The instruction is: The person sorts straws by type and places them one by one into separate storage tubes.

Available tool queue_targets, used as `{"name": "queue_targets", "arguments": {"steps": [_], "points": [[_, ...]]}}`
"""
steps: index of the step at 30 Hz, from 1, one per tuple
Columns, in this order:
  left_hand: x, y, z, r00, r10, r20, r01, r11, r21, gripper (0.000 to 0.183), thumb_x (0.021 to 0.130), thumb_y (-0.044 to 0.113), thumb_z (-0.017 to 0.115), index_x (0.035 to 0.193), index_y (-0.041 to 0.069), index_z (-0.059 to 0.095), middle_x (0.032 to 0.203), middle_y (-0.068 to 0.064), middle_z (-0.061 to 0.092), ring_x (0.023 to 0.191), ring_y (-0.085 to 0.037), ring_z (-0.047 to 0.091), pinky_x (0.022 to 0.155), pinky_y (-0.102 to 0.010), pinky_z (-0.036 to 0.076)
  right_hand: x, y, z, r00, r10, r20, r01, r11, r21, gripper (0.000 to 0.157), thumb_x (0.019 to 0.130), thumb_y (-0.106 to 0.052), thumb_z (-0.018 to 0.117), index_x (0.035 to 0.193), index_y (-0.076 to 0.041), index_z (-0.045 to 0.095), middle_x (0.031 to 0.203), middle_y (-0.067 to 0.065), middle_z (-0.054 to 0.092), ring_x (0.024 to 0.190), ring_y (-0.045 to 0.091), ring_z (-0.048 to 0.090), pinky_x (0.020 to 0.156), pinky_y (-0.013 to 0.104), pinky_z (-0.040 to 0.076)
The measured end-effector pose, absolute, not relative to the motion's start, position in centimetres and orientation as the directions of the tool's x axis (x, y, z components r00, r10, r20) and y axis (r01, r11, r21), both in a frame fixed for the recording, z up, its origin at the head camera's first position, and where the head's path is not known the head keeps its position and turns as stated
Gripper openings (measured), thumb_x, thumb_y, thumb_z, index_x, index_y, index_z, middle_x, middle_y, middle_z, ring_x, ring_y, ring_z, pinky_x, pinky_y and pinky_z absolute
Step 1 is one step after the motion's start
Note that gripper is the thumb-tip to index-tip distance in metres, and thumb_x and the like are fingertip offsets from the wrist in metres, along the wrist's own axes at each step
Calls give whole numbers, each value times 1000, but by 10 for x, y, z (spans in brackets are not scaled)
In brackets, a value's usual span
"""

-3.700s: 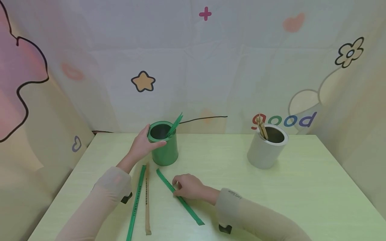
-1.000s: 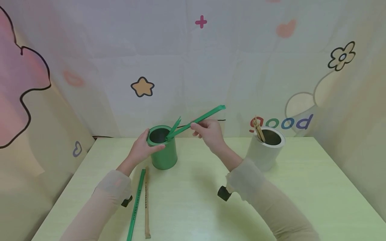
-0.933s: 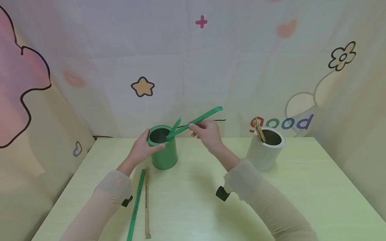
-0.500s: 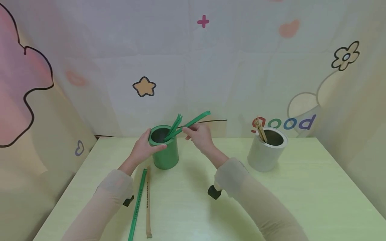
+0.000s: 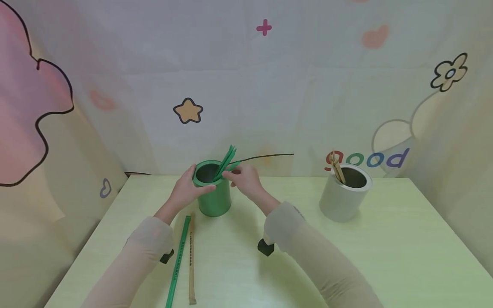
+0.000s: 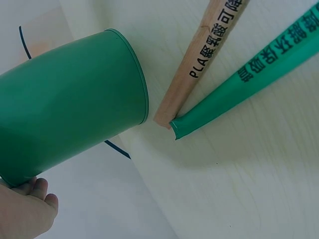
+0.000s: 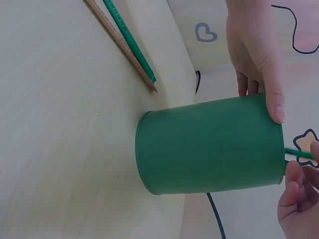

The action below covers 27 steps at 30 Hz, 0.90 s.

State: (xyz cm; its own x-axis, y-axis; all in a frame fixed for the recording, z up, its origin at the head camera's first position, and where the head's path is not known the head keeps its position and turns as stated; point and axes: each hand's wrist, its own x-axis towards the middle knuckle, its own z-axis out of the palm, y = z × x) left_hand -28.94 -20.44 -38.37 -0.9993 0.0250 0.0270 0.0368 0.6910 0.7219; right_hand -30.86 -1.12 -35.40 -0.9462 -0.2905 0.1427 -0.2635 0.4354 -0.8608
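Observation:
My left hand [image 5: 185, 188] grips the green can [image 5: 214, 201] at its rim, thumb in front and fingers round the left side. At the can's right edge my right hand [image 5: 246, 182] pinches a green wrapped straw [image 5: 235, 164]. That straw's lower part is in the can's mouth, with a short end showing above the fingers. Other green wrapped straws [image 5: 227, 156] lean inside the can. On the table before it lie a green wrapped straw [image 6: 249, 77] and a brown wrapped straw [image 6: 194, 64], both bearing printed letters, their far ends close to the can's base.
A white can [image 5: 340, 205] stands on the right part of the table [image 5: 385, 256], with brown wrapped straws [image 5: 337, 168] leaning in it. A printed cloth [image 5: 246, 98] rises behind the table's back edge and along both sides.
My right hand picked the green straw up from the table, carried it to the green can and slid it down and left into the mouth. My left hand has kept its grip.

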Motion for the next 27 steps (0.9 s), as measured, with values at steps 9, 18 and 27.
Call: {"name": "queue_targets", "arguments": {"steps": [9, 18, 27], "points": [[-291, -204, -387, -999, 23, 35, 41, 700, 713, 109, 68, 62, 61, 143, 8, 3, 148, -13, 11, 135, -32, 14, 103, -52, 24, -303, -5, -368, -918, -362, 162, -306, 387, -870, 22, 83, -19, 62, 99, -5, 65, 87, 8, 66, 68, 25, 61, 60, 27, 51], [-289, -202, -386, -999, 17, 32, 35, 698, 716, 106, 69, 58, 63, 143, 8, 5, 148, -13, 12, 134, -33, 15, 103, -53, 24, -290, 5, -375, -896, -420, 145, -330, 409, -851, 30, 82, -21, 61, 105, -1, 63, 88, 8, 66, 67, 21, 60, 60, 23, 50], [-288, -202, -385, -999, 12, 37, 34, 702, 712, 105, 71, 56, 63, 143, 7, 4, 148, -14, 12, 134, -34, 15, 103, -53, 24, -273, 30, -370, -891, -424, 159, -351, 425, -834, 29, 82, -24, 63, 105, -7, 64, 95, 6, 65, 74, 11, 59, 64, 22, 49]]}}
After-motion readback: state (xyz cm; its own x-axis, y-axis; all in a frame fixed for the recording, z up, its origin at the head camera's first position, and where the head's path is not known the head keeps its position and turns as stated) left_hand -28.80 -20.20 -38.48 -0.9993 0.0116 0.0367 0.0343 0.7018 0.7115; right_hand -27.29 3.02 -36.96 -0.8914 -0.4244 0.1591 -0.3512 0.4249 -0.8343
